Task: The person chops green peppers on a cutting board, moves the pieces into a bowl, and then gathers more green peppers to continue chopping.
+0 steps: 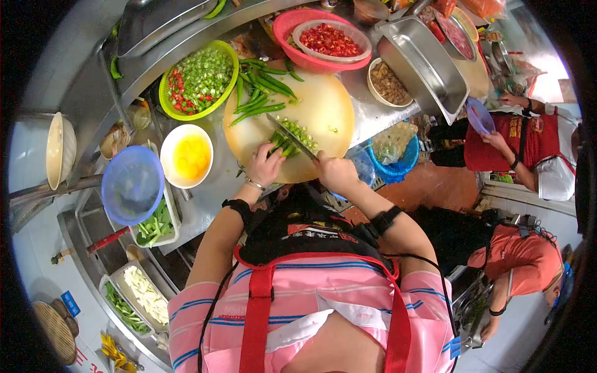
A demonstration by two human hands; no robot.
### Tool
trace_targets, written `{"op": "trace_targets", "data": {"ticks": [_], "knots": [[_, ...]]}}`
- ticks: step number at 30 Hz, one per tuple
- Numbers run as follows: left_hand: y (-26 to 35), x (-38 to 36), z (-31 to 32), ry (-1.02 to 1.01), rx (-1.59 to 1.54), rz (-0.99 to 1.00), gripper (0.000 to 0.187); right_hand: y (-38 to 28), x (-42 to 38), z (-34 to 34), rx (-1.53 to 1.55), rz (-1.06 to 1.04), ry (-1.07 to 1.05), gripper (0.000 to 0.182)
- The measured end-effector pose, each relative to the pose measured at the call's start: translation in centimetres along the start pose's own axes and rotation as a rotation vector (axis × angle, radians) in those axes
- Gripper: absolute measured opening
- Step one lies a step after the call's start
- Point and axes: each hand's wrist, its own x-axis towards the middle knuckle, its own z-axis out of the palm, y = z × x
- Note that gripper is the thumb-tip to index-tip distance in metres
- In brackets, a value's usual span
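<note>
On a round cutting board (333,124) lie whole green chili peppers (273,86) at the back left and chopped pepper pieces (302,133) in the middle. My right hand (337,173) is closed round the handle of a knife (292,138), whose blade points up and left across the peppers. Curled against a small bunch of green peppers (283,144), my left hand (265,165) presses them to the board beside the blade. A yellow-green basket (234,68) of chopped green and red peppers stands left of the board, near a white bowl (208,140) with egg yolks.
Behind the board are a red basin (281,28) with chopped red chilies, a bowl of brownish food (388,84) and a steel pan (429,65). A blue basket (390,171) stands low at the right. Two other people (519,143) work on the right. A blue bowl (132,185) sits left.
</note>
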Motion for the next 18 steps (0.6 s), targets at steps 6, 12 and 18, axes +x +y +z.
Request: {"op": "trace_targets", "data": {"ticks": [6, 12, 18], "knots": [[-0.1, -0.1, 0.1, 0.009, -0.010, 0.017, 0.022, -0.3, 2.0, 2.9, -0.038, -0.031, 0.067, 0.027], [0.0, -0.3, 0.4, 0.073, -0.050, -0.021, 0.022, -0.7, -0.7, -1.1, 0.031, 0.042, -0.060, 0.017], [-0.1, 0.2, 0.1, -0.005, -0.008, -0.020, 0.023, -1.2, 2.0, 2.2, -0.041, 0.040, -0.117, 0.025]]}}
